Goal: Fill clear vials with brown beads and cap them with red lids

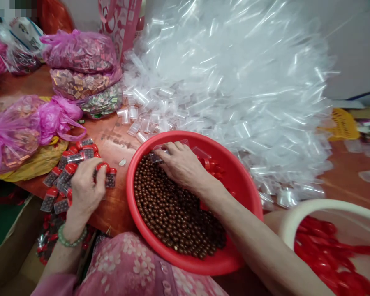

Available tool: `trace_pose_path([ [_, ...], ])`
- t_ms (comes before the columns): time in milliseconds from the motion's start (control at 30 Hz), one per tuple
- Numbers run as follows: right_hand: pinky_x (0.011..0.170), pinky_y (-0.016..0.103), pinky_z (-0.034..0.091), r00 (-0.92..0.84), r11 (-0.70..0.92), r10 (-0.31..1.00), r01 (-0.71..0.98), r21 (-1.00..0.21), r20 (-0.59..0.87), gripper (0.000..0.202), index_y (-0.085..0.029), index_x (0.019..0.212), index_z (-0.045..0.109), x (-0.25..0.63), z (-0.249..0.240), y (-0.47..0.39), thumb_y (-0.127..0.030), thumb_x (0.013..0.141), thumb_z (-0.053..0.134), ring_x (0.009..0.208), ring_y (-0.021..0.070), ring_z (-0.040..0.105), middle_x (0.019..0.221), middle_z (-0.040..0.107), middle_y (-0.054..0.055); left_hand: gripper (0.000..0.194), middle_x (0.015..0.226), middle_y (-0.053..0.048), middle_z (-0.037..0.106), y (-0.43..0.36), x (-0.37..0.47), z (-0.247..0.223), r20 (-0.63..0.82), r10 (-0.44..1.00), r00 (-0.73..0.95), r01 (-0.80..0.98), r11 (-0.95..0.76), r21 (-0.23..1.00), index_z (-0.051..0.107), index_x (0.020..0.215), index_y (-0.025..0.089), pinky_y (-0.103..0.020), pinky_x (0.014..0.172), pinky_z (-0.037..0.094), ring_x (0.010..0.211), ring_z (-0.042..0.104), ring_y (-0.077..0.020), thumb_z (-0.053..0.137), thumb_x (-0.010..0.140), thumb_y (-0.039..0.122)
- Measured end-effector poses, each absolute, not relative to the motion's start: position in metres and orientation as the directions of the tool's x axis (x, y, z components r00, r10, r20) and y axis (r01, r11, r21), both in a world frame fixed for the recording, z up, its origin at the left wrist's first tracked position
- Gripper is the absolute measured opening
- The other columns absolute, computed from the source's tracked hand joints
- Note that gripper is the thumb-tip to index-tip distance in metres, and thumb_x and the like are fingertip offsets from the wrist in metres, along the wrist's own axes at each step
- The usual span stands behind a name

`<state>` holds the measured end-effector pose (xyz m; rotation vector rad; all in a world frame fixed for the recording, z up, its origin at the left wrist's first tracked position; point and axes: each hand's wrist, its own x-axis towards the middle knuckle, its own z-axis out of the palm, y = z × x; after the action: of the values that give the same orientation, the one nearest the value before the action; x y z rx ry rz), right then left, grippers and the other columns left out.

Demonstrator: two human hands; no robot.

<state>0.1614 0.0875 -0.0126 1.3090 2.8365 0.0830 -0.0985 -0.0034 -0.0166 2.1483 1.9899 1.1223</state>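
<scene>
My left hand (88,187) is closed around a small clear container with a red cap (102,165), above the table's left part. Its fingers hide most of that container. Beside and beneath it lie several more red-capped containers (64,177) filled with dark balls. In the red basin (132,201), shiny brown balls (172,216) cover the near left side. My right hand (180,164) reaches into the basin with fingers curled round a clear plastic container (156,156) at the edge of the balls. Small red caps (214,166) lie behind my right wrist, in the same basin.
A large heap of clear empty containers (234,82) rises behind the basin. Pink bags (83,53) of small wrapped pieces stand at the left. A white tub (296,209) with red plastic pieces is at right. Below the table's left edge, a cardboard box (12,238) holds more capped containers.
</scene>
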Motion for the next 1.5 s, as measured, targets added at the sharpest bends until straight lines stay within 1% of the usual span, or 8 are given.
trace_pose_path([
  [167,0.074,0.038,0.033,-0.676,0.672,0.736,0.720,0.176,-0.045,0.028,-0.010,0.111,0.063,0.151,-0.019,0.094,-0.010,0.088,0.047,0.091,0.0285,0.051,0.104,0.060,0.018,0.015,0.099,-0.009,0.072,0.002,-0.041,-0.015,0.465,0.874,0.143,0.640,-0.440,0.630,0.062,0.100,0.016,-0.035,0.090,0.054,0.096,0.066,-0.0186,0.050,0.092,0.016],
  [367,0.076,0.039,0.032,-0.692,0.680,0.720,0.718,0.147,0.049,0.023,-0.016,0.100,0.065,0.158,-0.026,0.098,-0.019,0.095,0.043,0.093,0.0280,0.053,0.106,0.065,0.016,0.015,0.101,-0.011,0.072,0.010,-0.021,-0.017,0.424,0.882,0.206,0.600,-0.456,0.657,0.061,0.100,0.015,-0.039,0.093,0.052,0.099,0.066,-0.0212,0.049,0.092,0.016],
  [467,0.080,0.039,0.037,-0.629,0.635,0.770,0.771,-0.039,0.111,0.023,-0.015,0.101,0.063,0.163,-0.026,0.097,-0.025,0.097,0.043,0.094,0.0277,0.059,0.104,0.069,0.015,0.019,0.109,-0.013,0.070,0.014,-0.018,-0.011,0.365,0.911,0.195,0.592,-0.405,0.696,0.060,0.108,0.013,-0.040,0.096,0.051,0.104,0.065,-0.0223,0.049,0.092,0.017],
  [600,0.071,0.034,0.046,-0.500,0.503,0.854,0.721,-0.477,0.145,0.016,-0.017,0.105,0.055,0.170,-0.015,0.079,-0.028,0.095,0.049,0.081,0.0238,0.065,0.092,0.071,0.011,0.032,0.117,-0.015,0.067,0.019,-0.012,0.001,0.218,0.964,0.151,0.517,-0.265,0.814,0.055,0.121,0.010,-0.039,0.093,0.052,0.106,0.064,-0.0228,0.055,0.091,0.021],
  [800,0.062,0.029,0.052,-0.447,0.095,0.894,0.209,-0.973,-0.009,0.021,-0.022,0.102,0.051,0.173,-0.002,0.039,-0.041,0.093,0.054,0.068,0.0149,0.063,0.084,0.067,0.001,0.033,0.101,-0.008,0.068,0.022,0.001,0.002,-0.023,0.985,0.173,0.120,0.002,0.993,0.065,0.109,0.014,-0.027,0.073,0.052,0.082,0.063,-0.0145,0.068,0.082,0.032],
  [1133,0.073,0.026,0.054,-0.585,-0.544,0.756,-0.309,-0.780,-0.295,0.036,-0.022,0.104,0.062,0.182,-0.012,0.013,-0.045,0.079,0.074,0.077,0.0126,0.069,0.092,0.070,0.003,0.028,0.074,0.002,0.061,0.024,0.001,0.003,-0.179,0.948,0.264,-0.189,0.233,0.954,0.062,0.089,0.014,-0.020,0.055,0.046,0.057,0.054,-0.0072,0.074,0.074,0.034],
  [1333,0.072,0.024,0.052,-0.467,-0.484,0.825,-0.290,-0.826,-0.319,0.046,-0.022,0.102,0.069,0.183,-0.018,0.021,-0.040,0.063,0.086,0.077,0.0122,0.067,0.087,0.071,0.001,0.046,0.078,0.000,0.061,0.024,0.009,-0.004,-0.219,0.959,0.181,-0.183,0.252,0.950,0.060,0.100,0.013,-0.023,0.064,0.049,0.067,0.057,-0.0092,0.079,0.069,0.043],
  [1500,0.086,0.032,0.051,-0.395,-0.314,0.879,-0.057,-0.948,-0.267,0.042,-0.024,0.102,0.070,0.179,-0.017,0.024,-0.033,0.064,0.085,0.088,0.0156,0.064,0.095,0.070,0.000,0.036,0.087,-0.005,0.063,0.019,0.014,-0.005,-0.165,0.975,0.150,0.007,0.166,0.986,0.061,0.092,0.014,-0.027,0.071,0.051,0.074,0.060,-0.0127,0.075,0.073,0.040],
])
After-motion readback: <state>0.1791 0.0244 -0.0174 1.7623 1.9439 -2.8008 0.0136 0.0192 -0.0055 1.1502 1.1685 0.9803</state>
